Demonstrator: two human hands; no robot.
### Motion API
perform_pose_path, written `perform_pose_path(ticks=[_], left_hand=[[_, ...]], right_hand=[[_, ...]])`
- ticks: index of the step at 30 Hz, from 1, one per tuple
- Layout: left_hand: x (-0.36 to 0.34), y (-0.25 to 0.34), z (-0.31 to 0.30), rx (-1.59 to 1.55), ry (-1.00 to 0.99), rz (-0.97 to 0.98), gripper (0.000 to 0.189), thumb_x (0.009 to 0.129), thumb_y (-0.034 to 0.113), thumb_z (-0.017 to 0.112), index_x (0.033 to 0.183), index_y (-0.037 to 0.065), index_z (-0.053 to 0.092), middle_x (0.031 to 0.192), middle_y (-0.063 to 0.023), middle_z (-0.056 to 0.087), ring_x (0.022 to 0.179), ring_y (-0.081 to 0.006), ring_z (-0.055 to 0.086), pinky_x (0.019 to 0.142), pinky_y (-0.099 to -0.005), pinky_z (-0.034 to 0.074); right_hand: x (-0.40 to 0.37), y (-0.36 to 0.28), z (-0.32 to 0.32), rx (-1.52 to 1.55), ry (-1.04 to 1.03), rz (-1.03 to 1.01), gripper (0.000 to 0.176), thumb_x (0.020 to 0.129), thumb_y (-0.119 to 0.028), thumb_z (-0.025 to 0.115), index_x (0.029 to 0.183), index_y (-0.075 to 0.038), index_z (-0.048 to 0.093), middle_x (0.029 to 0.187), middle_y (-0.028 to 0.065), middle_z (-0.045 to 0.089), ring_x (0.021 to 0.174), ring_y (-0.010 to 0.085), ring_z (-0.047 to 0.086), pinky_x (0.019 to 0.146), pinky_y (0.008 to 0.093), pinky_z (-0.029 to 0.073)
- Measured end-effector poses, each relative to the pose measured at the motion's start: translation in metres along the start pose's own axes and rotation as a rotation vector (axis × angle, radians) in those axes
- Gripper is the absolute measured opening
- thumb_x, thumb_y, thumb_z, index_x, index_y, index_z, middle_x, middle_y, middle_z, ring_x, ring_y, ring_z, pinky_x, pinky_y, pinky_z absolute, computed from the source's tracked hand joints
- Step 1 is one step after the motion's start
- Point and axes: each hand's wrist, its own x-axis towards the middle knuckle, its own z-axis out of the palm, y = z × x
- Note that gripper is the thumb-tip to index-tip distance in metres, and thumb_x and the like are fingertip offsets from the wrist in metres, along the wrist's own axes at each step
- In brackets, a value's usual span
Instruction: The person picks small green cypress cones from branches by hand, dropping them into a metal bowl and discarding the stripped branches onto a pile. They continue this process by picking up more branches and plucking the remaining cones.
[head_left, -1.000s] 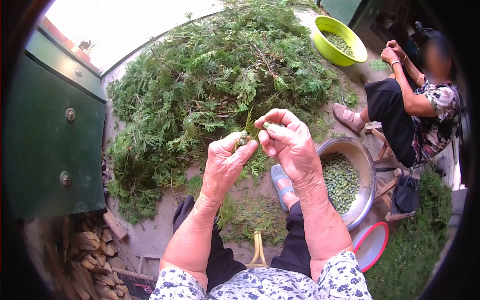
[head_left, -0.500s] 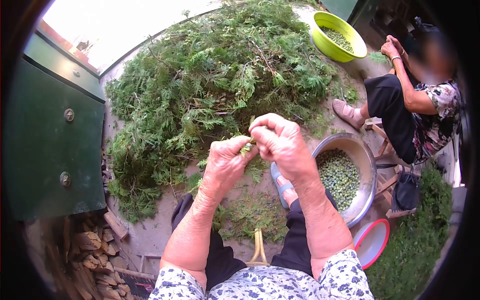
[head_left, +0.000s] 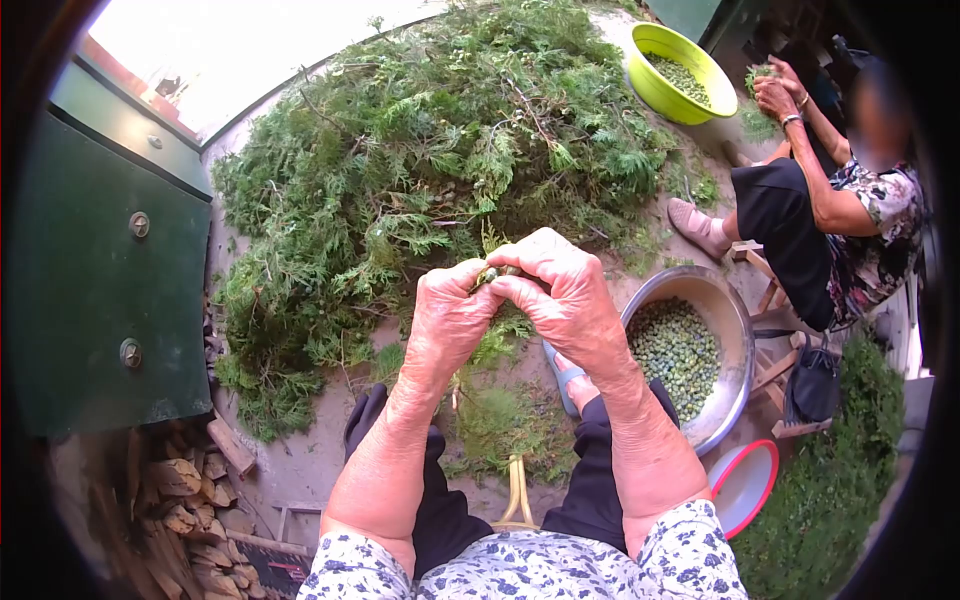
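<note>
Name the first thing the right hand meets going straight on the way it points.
Likely the small green cones, then the left hand just beyond; exact depth is unclear.

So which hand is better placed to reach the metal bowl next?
The right hand, I'd judge: the metal bowl lies beside its forearm, whereas the left hand is farther away.

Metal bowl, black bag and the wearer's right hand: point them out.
Metal bowl (head_left: 737,352): head view, bare inner wall on its right side.
Black bag (head_left: 811,387): head view, middle of its body.
Wearer's right hand (head_left: 574,296): head view, back of the hand.
</note>
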Motion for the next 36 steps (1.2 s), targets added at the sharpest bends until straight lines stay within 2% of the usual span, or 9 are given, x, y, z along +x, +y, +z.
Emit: perform_pose_path(ticks=[3, 6, 8, 11, 20, 22, 26, 32, 36], left_hand=[[0.001, -0.008, 0.002, 0.109, 0.039, 0.013, 0.017, 0.079, 0.008, 0.067, 0.095, 0.002, 0.065, 0.067, -0.0112, 0.063, 0.06, -0.0044, 0.049, 0.055, -0.0251, 0.044], [-0.002, 0.001, -0.001, 0.092, -0.046, -0.038, 0.014, 0.083, 0.009, 0.066, 0.095, 0.001, 0.067, 0.074, 0.004, 0.061, 0.067, -0.0023, 0.051, 0.059, -0.0197, 0.043], [-0.003, 0.005, -0.002, -0.009, -0.056, -0.038, 0.015, 0.083, 0.008, 0.066, 0.095, 0.001, 0.067, 0.073, 0.0035, 0.062, 0.066, -0.0027, 0.052, 0.059, -0.0197, 0.043], [-0.001, 0.007, -0.004, -0.161, -0.088, -0.027, 0.014, 0.081, 0.007, 0.067, 0.093, 0.003, 0.068, 0.072, 0.0025, 0.062, 0.064, -0.003, 0.053, 0.054, -0.0191, 0.042], [0.0, 0.023, -0.02, -0.634, 0.192, -0.349, 0.012, 0.084, 0.011, 0.065, 0.09, 0.002, 0.06, 0.07, -0.0003, 0.055, 0.05, -0.005, 0.047, 0.039, -0.0174, 0.03], [-0.001, 0.023, -0.022, -0.652, 0.212, -0.35, 0.012, 0.084, 0.011, 0.065, 0.091, 0.002, 0.059, 0.07, -0.0007, 0.055, 0.051, -0.0052, 0.047, 0.039, -0.0174, 0.03], [-0.003, 0.019, -0.023, -0.736, 0.166, -0.289, 0.011, 0.086, 0.011, 0.062, 0.09, 0.002, 0.058, 0.068, -0.0025, 0.054, 0.051, -0.0056, 0.046, 0.04, -0.0173, 0.032], [0.0, 0.016, -0.018, -0.764, 0.133, -0.253, 0.009, 0.087, 0.011, 0.061, 0.089, 0.003, 0.058, 0.068, -0.0049, 0.056, 0.05, -0.0078, 0.047, 0.042, -0.0187, 0.037], [-0.002, 0.015, -0.016, -0.742, 0.132, -0.202, 0.009, 0.086, 0.013, 0.063, 0.086, 0.004, 0.061, 0.067, -0.0013, 0.059, 0.053, -0.0061, 0.051, 0.042, -0.0183, 0.037]], right_hand=[[-0.002, 0.003, 0.002, -0.014, -0.017, -0.025, 0.017, 0.074, -0.002, 0.067, 0.091, 0.001, 0.065, 0.081, 0.0105, 0.06, 0.075, 0.0187, 0.059, 0.069, 0.0283, 0.047], [-0.001, 0.001, -0.002, -0.116, -0.02, -0.08, 0.013, 0.078, -0.005, 0.065, 0.091, 0.0, 0.064, 0.077, 0.0062, 0.061, 0.067, 0.0124, 0.056, 0.06, 0.0243, 0.045], [0.0, -0.008, -0.01, 0.457, -0.112, 0.475, 0.007, 0.081, -0.008, 0.063, 0.085, -0.002, 0.061, 0.067, -0.0022, 0.054, 0.058, 0.0056, 0.05, 0.052, 0.0203, 0.04], [-0.002, -0.013, -0.026, 0.57, -0.199, 0.551, 0.008, 0.083, -0.007, 0.06, 0.09, -0.005, 0.062, 0.069, -0.0049, 0.054, 0.058, 0.0005, 0.046, 0.05, 0.0147, 0.037], [-0.095, 0.033, -0.161, -0.351, 0.25, 0.562, 0.015, 0.082, -0.009, 0.056, 0.094, -0.003, 0.06, 0.083, 0.0017, 0.056, 0.06, 0.0064, 0.051, 0.051, 0.0205, 0.039], [-0.141, 0.066, -0.212, -0.877, 0.089, 0.35, 0.026, 0.075, -0.004, 0.056, 0.1, 0.0, 0.06, 0.098, 0.0137, 0.057, 0.084, 0.024, 0.06, 0.075, 0.0323, 0.048], [-0.175, 0.081, -0.234, -1.101, 0.114, 0.4, 0.027, 0.075, -0.007, 0.058, 0.101, 0.001, 0.06, 0.103, 0.0179, 0.058, 0.095, 0.0302, 0.058, 0.084, 0.0353, 0.045], [-0.073, -0.024, -0.078, -0.3, -0.025, 0.42, 0.03, 0.081, -0.012, 0.059, 0.107, 0.003, 0.061, 0.101, 0.0112, 0.064, 0.093, 0.0171, 0.059, 0.085, 0.0277, 0.044], [-0.052, -0.001, 0.009, -0.093, -0.374, 0.419, 0.058, 0.076, -0.027, 0.065, 0.123, 0.002, 0.048, 0.111, 0.0217, 0.058, 0.104, 0.029, 0.056, 0.089, 0.0364, 0.042]])
